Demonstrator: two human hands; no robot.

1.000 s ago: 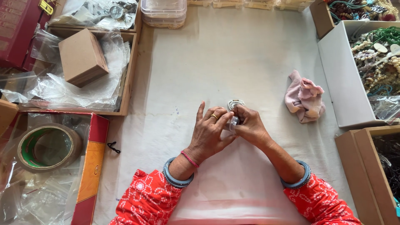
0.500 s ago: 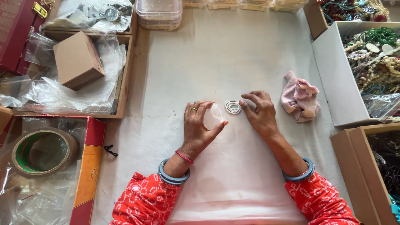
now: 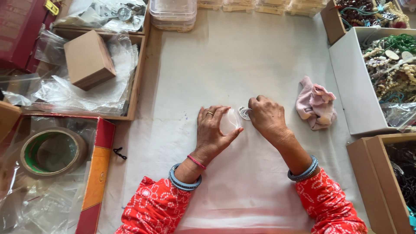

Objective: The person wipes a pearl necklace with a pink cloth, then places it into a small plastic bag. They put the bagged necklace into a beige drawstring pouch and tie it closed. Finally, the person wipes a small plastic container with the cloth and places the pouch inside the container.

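left hand [image 3: 215, 132] pinches a small clear pouch [image 3: 229, 121] between thumb and fingers, just above the white cloth [image 3: 225, 65]. right hand [image 3: 267, 118], fingers curled, presses a beaded ring [image 3: 244, 113] beside it. the ring could snag on the pouch mouth or slip loose, since the film looks limp.

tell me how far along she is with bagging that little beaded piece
Early. The left hand holds a small clear pouch; the right hand touches the white beaded piece, which lies on the cloth outside the pouch. Many beaded pieces sit in the white box.
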